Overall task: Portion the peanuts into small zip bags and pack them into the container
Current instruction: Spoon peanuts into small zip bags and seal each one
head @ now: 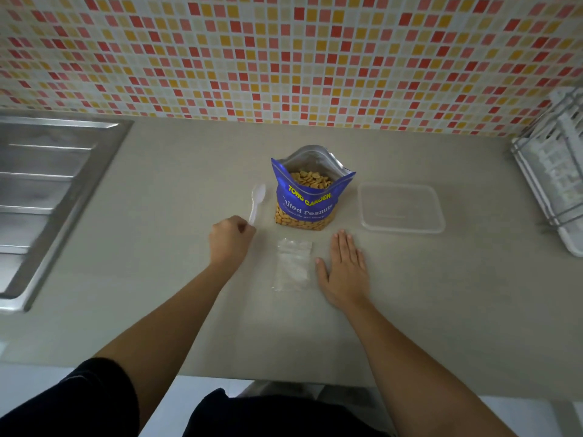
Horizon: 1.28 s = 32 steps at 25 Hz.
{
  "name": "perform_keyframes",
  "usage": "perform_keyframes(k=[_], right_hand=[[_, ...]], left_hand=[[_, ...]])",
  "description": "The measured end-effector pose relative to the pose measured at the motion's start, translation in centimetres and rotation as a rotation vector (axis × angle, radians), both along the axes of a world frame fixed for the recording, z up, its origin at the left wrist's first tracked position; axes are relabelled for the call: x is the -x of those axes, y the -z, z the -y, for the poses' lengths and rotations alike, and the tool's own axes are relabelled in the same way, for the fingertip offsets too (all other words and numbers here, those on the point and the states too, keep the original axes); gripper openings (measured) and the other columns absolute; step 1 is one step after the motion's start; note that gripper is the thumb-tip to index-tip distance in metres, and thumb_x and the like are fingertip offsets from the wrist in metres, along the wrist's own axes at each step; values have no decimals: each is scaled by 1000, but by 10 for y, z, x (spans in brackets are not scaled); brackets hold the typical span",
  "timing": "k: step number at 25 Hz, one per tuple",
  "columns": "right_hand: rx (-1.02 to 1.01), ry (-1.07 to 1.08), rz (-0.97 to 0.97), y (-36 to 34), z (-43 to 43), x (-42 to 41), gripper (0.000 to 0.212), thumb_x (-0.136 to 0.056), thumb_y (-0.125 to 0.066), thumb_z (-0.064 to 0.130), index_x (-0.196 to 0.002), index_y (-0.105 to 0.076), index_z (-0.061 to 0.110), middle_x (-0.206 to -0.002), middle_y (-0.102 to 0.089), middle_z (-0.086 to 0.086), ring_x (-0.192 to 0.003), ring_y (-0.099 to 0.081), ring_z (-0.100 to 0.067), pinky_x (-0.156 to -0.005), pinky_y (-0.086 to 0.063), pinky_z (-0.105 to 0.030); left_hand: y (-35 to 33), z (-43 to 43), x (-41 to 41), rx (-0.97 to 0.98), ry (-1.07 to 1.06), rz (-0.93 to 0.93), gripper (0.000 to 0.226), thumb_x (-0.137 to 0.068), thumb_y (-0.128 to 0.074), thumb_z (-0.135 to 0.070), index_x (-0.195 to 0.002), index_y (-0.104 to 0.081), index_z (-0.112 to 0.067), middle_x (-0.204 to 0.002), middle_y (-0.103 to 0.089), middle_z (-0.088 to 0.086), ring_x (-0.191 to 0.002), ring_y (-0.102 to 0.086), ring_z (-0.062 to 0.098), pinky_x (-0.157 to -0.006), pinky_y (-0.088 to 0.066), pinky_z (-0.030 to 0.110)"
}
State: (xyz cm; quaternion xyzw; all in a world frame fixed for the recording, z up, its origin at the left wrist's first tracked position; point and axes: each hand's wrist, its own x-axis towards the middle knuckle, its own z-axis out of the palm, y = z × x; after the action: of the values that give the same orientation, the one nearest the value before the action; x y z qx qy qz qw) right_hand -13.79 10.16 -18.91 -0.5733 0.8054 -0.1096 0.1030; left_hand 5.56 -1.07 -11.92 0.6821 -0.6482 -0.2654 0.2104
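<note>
Curled round the end of the white spoon (257,201) is the L hand (232,239); the spoon's bowl points away, twd the wall. R hand (344,269) lies flat on the counter (157,247) w/ fingers straight, holding nothing, just beside the clear zip bags (293,264). The zip bags lie flat btwn the two hands. Behind them stands the blue peanut bag (310,190), top open, nuts showing inside. A clear container (400,208) sits to the right of it, a bit apart. Metal sink (47,190) is far left, a wire rack (558,184) far right.
</note>
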Motion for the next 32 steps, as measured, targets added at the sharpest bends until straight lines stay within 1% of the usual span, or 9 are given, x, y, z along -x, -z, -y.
perform_keyframes(k=[5, 7, 11, 14, 18, 23, 26, 29, 32], right_hand=[[5, -3, -5, -1, 0, 0, 80, -81, -9, 54, -147, -15, 8, -157, -14, -9, -146, -11, -22, -114, -1, -33], [-14, -8, -12, -2, 1, -1, 82, -79, -8, 54, -147, -14, 8, -157, -12, -8, -146, -9, -21, -115, -2, -33], [-10, 10, 0, -1, 1, -1, 82, -79, -9, 54, -147, -15, 8, -157, -12, -8, -146, -8, -20, -116, -5, -34], [-29, -2, -1, 0, 2, -1, 82, -80, -8, 54, -147, -14, 8, -157, -10, -7, -146, -8, -21, -116, -3, -34], [-20, 5, 2, -1, 1, -1, 80, -81, -11, 54, -147, -16, 8, -157, -12, -8, -146, -9, -21, -114, 0, -33], [-32, -9, -2, -1, 1, 1, 82, -80, -6, 55, -148, -10, 10, -158, -6, -6, -146, -3, -19, -113, 4, -31], [-21, -5, -16, 0, 1, 0, 81, -81, -7, 55, -147, -12, 9, -158, -9, -7, -146, -5, -20, -113, 3, -31], [-36, -14, -4, -2, 1, 1, 83, -79, -4, 56, -148, -8, 10, -158, -5, -6, -146, -2, -18, -115, 2, -31], [-39, -18, -3, -4, 1, 2, 84, -79, -2, 56, -148, -8, 10, -158, -5, -6, -146, -1, -18, -116, 1, -31]], left_hand=[[-60, 32, 4, 119, -131, -616, 9, -89, -50, -14, -88, -59, -12, -71, -61, 3, -57, -58, 5, -63, -50, 25], [-87, 44, 6, 169, -7, -736, 6, -88, -58, -14, -87, -64, -13, -70, -59, -1, -57, -57, 0, -64, -52, 19], [-114, 57, 19, 105, 175, -854, 7, -82, -69, -16, -87, -66, -19, -73, -62, 0, -64, -60, 7, -67, -52, 18], [-114, 66, 34, 98, 121, -836, 9, -87, -64, -17, -95, -61, -15, -70, -63, 3, -60, -63, 7, -65, -53, 20], [-107, 76, 57, 84, 96, -572, 23, -92, -55, -20, -107, -60, -3, -73, -64, 3, -61, -60, 7, -71, -54, 25], [-98, 78, 63, 143, 151, -317, 38, -87, -63, -27, -120, -57, -8, -100, -66, 10, -79, -55, 13, -82, -50, 28], [-99, 66, 59, 312, 123, -287, 50, -90, -57, -33, -134, -44, -12, -106, -52, -2, -79, -51, 9, -72, -42, 15], [-82, 28, 50, 622, 284, -353, 28, -90, -54, -16, -116, -58, -6, -94, -56, 1, -69, -47, 1, -67, -38, 5], [-31, -14, 36, 521, 614, -265, 21, -82, -56, -16, -97, -65, -3, -85, -63, 10, -70, -47, 2, -69, -39, 5]])
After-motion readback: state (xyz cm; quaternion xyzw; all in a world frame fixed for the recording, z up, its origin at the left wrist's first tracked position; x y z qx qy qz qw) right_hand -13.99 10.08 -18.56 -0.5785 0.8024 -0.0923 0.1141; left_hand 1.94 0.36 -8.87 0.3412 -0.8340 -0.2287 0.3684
